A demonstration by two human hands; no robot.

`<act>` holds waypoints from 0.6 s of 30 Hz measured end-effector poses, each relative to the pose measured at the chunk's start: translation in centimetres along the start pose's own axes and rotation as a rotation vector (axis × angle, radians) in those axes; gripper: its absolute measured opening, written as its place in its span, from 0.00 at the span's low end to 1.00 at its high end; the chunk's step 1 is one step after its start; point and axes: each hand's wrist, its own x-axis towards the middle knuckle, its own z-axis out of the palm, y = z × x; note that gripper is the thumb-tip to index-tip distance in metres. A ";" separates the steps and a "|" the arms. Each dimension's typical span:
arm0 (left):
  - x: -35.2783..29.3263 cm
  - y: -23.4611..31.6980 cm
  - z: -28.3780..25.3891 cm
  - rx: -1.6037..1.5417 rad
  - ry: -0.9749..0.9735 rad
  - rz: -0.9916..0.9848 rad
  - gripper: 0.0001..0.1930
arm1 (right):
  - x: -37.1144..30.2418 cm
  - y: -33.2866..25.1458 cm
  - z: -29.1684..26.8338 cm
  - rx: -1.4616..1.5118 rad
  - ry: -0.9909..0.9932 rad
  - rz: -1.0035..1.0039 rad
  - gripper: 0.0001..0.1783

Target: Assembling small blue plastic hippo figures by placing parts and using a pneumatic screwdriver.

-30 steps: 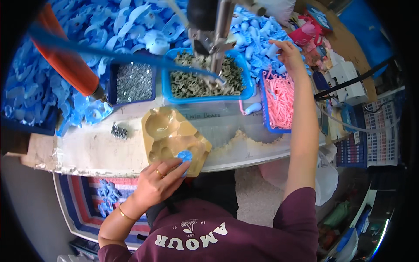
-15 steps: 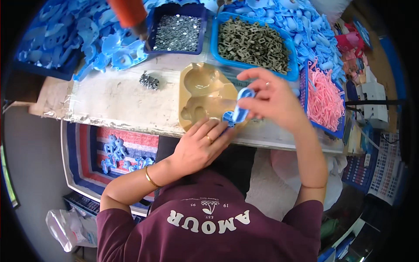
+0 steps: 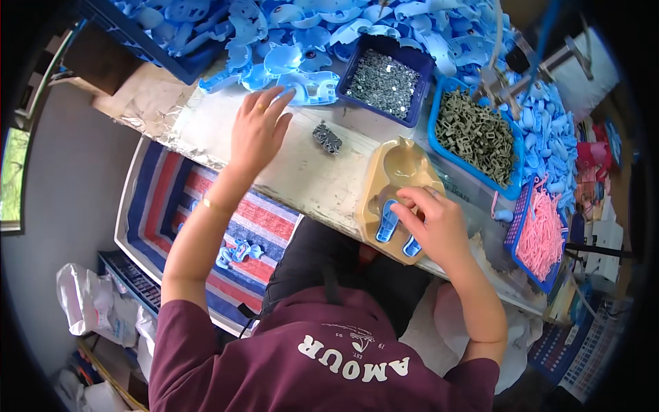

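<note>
A tan moulded fixture [image 3: 374, 165] with shaped hollows rests at the table's front edge. One long blue plastic part [image 3: 387, 224] lies in a hollow, with the thumb and fingertips of my right hand [image 3: 439, 230] closed at its upper end. Beside it, a second blue part [image 3: 411, 246] sits in the fixture, partly under that hand. My left hand [image 3: 255, 134] is raised over the table with fingers apart, holding nothing. Its fingertips are at the near edge of some blue plastic shells [image 3: 309, 86]; I cannot tell if they touch.
Behind stand a dark blue tray of small silvery pieces [image 3: 350, 103], a blue tray of grey-brown clips [image 3: 439, 137] and a basket of pink strips [image 3: 508, 240]. Small metal pieces [image 3: 327, 138] lie in a clump. A striped-lined bin [image 3: 254, 213] holds blue pieces. Blue shells pile up behind.
My left hand has left the fixture and moved out to the blue shells. My right hand has lowered the long blue part into the fixture. The whole view has turned.
</note>
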 end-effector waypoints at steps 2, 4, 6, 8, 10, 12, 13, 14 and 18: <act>0.8 -2.3 0.6 0.058 -0.018 0.036 0.13 | 0.4 -0.7 -0.2 0.005 -0.011 -0.013 0.12; 0.8 -3.8 1.3 0.153 -0.198 0.174 0.12 | 0.4 -1.1 0.0 -0.035 -0.034 -0.034 0.10; 1.1 -3.6 0.2 0.188 -0.175 0.231 0.13 | 0.2 -0.4 -0.1 -0.009 -0.019 -0.041 0.10; 1.3 -2.8 -2.4 0.236 -0.142 0.286 0.15 | -0.2 0.1 -0.4 0.027 -0.007 -0.046 0.09; 1.2 -1.7 -5.1 0.237 -0.113 0.246 0.15 | -0.5 0.3 -1.4 0.055 -0.002 -0.020 0.07; 0.6 0.4 -7.6 0.212 -0.132 0.221 0.15 | -0.8 0.4 -2.2 0.078 0.050 0.017 0.06; 0.3 1.6 -8.5 0.170 -0.183 0.283 0.16 | -0.8 0.4 -2.6 0.098 0.103 0.039 0.06; -0.3 2.9 -9.1 0.125 -0.231 0.344 0.17 | -0.9 0.3 -3.2 0.109 0.133 0.060 0.06; -2.0 9.8 -8.2 -0.214 -0.356 0.533 0.24 | -1.8 0.3 -4.4 0.139 0.276 0.118 0.06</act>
